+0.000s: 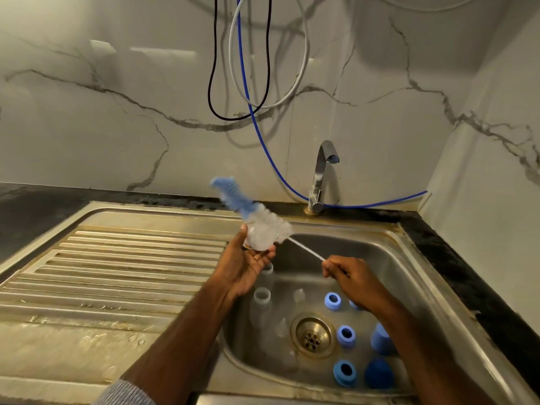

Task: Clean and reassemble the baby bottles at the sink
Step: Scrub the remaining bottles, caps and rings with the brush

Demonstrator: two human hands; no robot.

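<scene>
right hand (347, 271) pinched the blue-and-white bristle bottle brush (254, 217) by its wire, left hand (248, 261) cupped its bristles — clear plastic bottles (261, 305) and blue screw rings (346, 336) lay apart in the steel sink (409, 258), reassembly not begun.

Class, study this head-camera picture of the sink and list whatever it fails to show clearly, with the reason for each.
- Bottle brush: its blue tip is motion-blurred, so the bristles cannot be made out.
- Left hand: it holds something small and clear; the brush's white bristles hide what it is.
- One blue ring: mostly hidden behind the right hand and wrist.
- Clear teats in the basin: too faint to count.
- Tap: whether water runs cannot be told.
</scene>
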